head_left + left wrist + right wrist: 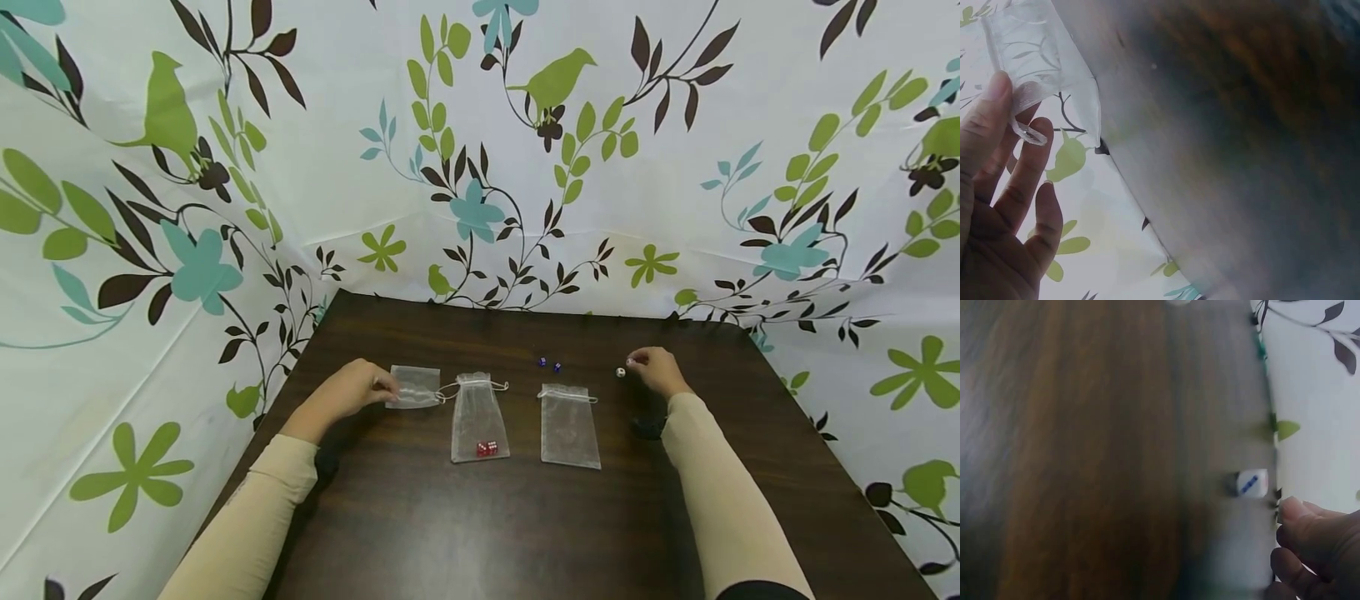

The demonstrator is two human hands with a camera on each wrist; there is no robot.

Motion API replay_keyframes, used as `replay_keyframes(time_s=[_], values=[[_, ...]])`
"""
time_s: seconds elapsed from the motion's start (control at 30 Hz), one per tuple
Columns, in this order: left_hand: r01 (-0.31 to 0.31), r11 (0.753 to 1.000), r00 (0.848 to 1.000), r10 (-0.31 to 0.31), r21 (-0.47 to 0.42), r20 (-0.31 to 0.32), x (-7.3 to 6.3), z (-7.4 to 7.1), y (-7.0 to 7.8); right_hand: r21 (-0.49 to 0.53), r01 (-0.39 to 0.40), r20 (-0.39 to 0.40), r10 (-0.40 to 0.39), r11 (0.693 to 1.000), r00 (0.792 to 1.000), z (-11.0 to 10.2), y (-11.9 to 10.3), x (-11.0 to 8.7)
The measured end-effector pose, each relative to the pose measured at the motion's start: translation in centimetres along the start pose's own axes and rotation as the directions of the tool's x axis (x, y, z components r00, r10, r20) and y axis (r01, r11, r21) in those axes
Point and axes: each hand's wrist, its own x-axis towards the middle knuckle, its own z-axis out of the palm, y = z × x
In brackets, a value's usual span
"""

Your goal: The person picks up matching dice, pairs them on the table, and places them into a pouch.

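My left hand (352,387) pinches a small sheer white drawstring bag (417,382) at the table's left; in the left wrist view the bag's gathered mesh (1027,56) and cord loop (1030,134) show between thumb and fingers. On the far right, my right hand (658,372) pinches a small white die (630,362) in its fingertips, mostly covered by them. Just left of those fingertips another white die (620,372) rests on the table; in the right wrist view this die (1252,484) shows three blue pips.
A sheer bag (477,412) with two red dice (487,448) inside lies mid-table. Right of it lies another sheer bag (570,429). Behind them sit two blue dice (557,367). Patterned cloth (510,250) walls in the dark wooden table (465,525).
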Motion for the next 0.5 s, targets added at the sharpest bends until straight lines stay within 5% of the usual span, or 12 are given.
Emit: replay_keyframes(time_s=[0.5], values=[[0.002, 1.000, 1.000, -0.002, -0.011, 0.008, -0.03, -0.11, -0.14, 0.016, -0.027, 0.112, 0.025, 1.000, 0.993, 0.49, 0.40, -0.47]])
